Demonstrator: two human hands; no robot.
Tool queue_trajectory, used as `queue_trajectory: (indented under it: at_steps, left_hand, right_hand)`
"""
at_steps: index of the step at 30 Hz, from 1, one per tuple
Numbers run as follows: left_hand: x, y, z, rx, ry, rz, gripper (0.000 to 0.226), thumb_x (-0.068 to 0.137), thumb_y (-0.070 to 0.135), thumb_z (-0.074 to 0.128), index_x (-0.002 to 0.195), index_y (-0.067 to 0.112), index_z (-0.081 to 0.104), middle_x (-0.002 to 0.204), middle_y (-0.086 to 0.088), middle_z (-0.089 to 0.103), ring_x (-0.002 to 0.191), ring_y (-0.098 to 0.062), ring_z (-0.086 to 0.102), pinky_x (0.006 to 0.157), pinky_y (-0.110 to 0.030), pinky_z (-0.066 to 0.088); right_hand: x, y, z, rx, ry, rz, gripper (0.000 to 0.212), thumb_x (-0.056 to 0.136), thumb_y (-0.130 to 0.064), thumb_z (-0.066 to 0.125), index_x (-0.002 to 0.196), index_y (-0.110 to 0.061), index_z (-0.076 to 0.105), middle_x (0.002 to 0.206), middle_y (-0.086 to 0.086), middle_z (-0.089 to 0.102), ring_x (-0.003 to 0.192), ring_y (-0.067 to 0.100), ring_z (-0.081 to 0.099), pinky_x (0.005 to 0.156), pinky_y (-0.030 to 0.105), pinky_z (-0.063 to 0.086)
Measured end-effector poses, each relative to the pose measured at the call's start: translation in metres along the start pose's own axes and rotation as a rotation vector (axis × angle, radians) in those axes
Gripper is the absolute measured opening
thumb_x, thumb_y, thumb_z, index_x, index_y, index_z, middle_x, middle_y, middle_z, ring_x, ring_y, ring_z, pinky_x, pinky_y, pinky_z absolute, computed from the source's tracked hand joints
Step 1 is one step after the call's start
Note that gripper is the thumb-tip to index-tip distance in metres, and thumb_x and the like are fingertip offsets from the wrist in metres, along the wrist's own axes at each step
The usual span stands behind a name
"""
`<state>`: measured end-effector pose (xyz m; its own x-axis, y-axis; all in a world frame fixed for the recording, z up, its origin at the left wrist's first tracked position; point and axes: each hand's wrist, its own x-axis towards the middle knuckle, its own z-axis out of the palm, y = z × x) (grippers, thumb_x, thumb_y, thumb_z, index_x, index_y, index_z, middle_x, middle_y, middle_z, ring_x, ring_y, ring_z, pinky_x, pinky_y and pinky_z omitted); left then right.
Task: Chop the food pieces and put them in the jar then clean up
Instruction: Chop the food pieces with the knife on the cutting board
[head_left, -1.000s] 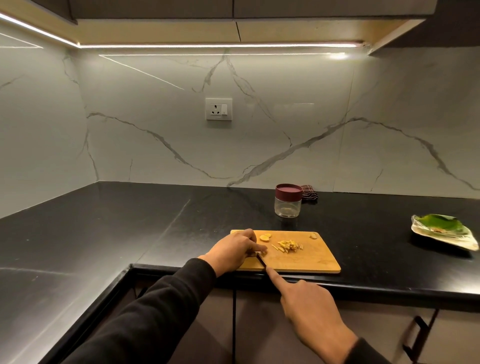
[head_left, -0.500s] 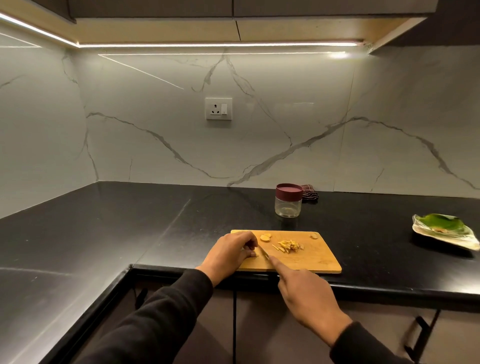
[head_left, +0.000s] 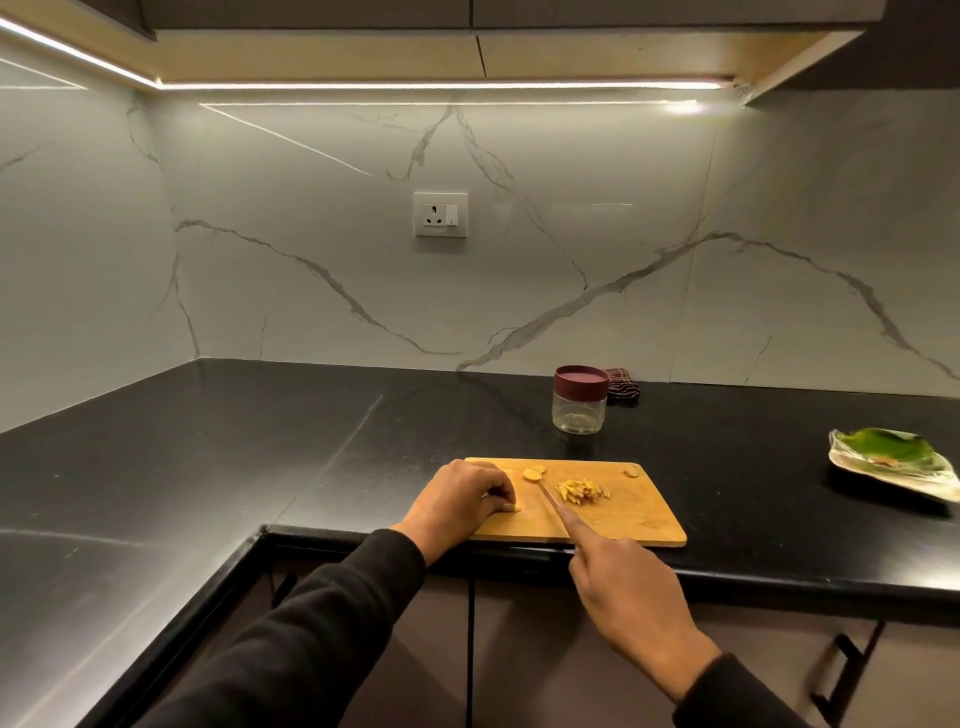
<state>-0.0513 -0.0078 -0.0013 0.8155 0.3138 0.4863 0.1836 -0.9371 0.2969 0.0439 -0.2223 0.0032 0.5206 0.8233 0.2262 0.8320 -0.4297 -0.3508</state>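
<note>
A wooden cutting board (head_left: 639, 519) lies at the front edge of the black counter. On it sits a small heap of chopped yellow strips (head_left: 583, 491), two round slices (head_left: 533, 473) at the far side and one piece (head_left: 630, 471) near the far right corner. My left hand (head_left: 457, 501) rests on the board's left part, fingers curled, pinching a small pale food piece (head_left: 511, 509) under its fingertips. My right hand (head_left: 631, 597) grips a knife (head_left: 548, 494), index finger along its spine; the blade tip points at the slices. A clear jar (head_left: 579, 400) with a maroon lid stands behind the board.
A leaf-shaped plate (head_left: 893, 467) with a green leaf and scraps sits at the right. A dark checked cloth (head_left: 622, 385) lies behind the jar by the marble wall. A socket (head_left: 440, 214) is on the wall. Cabinet handles (head_left: 844, 670) hang below the counter.
My right hand has moved the knife forward and to the right, from beside my left fingertips to beside the chopped heap. My left hand has shifted slightly left and back on the board.
</note>
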Motion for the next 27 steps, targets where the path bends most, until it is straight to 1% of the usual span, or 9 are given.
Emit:
queue_trajectory:
  at_steps: [2,3,7,11,14,16,20,25,27]
  left_hand:
    - [0.000,0.000,-0.001,0.009,-0.005,0.009,0.011,0.092,0.022,0.071,0.101,0.021,0.077,0.101,0.007,0.073,0.088,-0.002,0.064,0.083,-0.007,0.048]
    - [0.000,0.001,-0.002,0.011,-0.006,0.012,0.011,0.092,0.022,0.071,0.101,0.021,0.077,0.100,0.007,0.073,0.088,-0.002,0.064,0.084,-0.009,0.049]
    - [0.001,0.001,-0.002,0.027,-0.016,0.010,0.012,0.093,0.023,0.070,0.102,0.021,0.077,0.100,0.007,0.073,0.088,-0.003,0.065,0.086,-0.011,0.051]
    - [0.002,0.001,-0.001,0.038,-0.023,0.005,0.012,0.093,0.022,0.069,0.103,0.021,0.076,0.102,0.007,0.072,0.091,-0.003,0.064,0.089,-0.016,0.052]
    - [0.002,0.002,-0.001,0.048,-0.014,-0.003,0.011,0.093,0.022,0.069,0.102,0.021,0.076,0.103,0.007,0.071,0.091,-0.005,0.063,0.088,-0.019,0.053]
    - [0.002,0.002,-0.001,0.049,-0.006,-0.002,0.010,0.093,0.022,0.070,0.100,0.020,0.076,0.102,0.007,0.071,0.091,-0.005,0.063,0.087,-0.020,0.053]
    - [0.002,0.001,-0.001,0.050,0.002,0.007,0.011,0.093,0.023,0.070,0.101,0.020,0.076,0.102,0.007,0.071,0.090,-0.004,0.063,0.087,-0.016,0.052]
    - [0.003,0.000,0.000,0.052,-0.007,0.004,0.010,0.092,0.023,0.070,0.099,0.019,0.076,0.101,0.007,0.070,0.091,-0.005,0.063,0.087,-0.020,0.053]
    - [0.004,-0.001,0.001,0.054,-0.010,0.005,0.010,0.093,0.023,0.070,0.099,0.019,0.076,0.102,0.007,0.070,0.091,-0.005,0.063,0.087,-0.020,0.053]
  right_hand:
    - [0.000,-0.001,0.002,-0.008,-0.012,-0.009,0.058,0.108,-0.036,0.034,0.158,-0.044,0.005,0.081,-0.009,0.056,0.070,0.007,0.055,0.065,0.023,0.049]
    - [0.001,-0.001,0.002,-0.004,-0.009,-0.015,0.058,0.108,-0.037,0.034,0.158,-0.044,0.005,0.080,-0.009,0.055,0.069,0.007,0.054,0.064,0.023,0.048]
    - [0.006,-0.007,0.002,0.025,-0.008,-0.045,0.057,0.108,-0.038,0.036,0.158,-0.043,0.011,0.077,-0.009,0.055,0.067,0.007,0.053,0.058,0.019,0.041]
    - [0.011,-0.014,0.004,0.008,-0.041,-0.085,0.055,0.108,-0.037,0.035,0.158,-0.043,0.014,0.083,-0.008,0.057,0.070,0.008,0.053,0.059,0.020,0.039]
    - [0.017,-0.016,0.006,0.001,-0.063,-0.103,0.054,0.108,-0.036,0.035,0.158,-0.043,0.015,0.088,-0.007,0.060,0.076,0.008,0.055,0.061,0.022,0.041]
    - [0.021,-0.017,0.007,0.004,-0.075,-0.102,0.054,0.108,-0.036,0.035,0.157,-0.044,0.016,0.090,-0.007,0.061,0.078,0.009,0.056,0.064,0.024,0.046]
    - [0.023,-0.015,0.008,-0.001,-0.077,-0.108,0.054,0.108,-0.037,0.036,0.157,-0.047,0.016,0.094,-0.006,0.063,0.080,0.009,0.058,0.072,0.027,0.053]
    - [0.025,-0.014,0.009,0.030,-0.086,-0.105,0.053,0.108,-0.036,0.035,0.156,-0.047,0.016,0.093,-0.007,0.063,0.078,0.009,0.057,0.069,0.025,0.050]
    - [0.025,-0.014,0.010,0.046,-0.094,-0.105,0.053,0.108,-0.036,0.035,0.156,-0.047,0.016,0.092,-0.007,0.063,0.078,0.009,0.057,0.070,0.025,0.051]
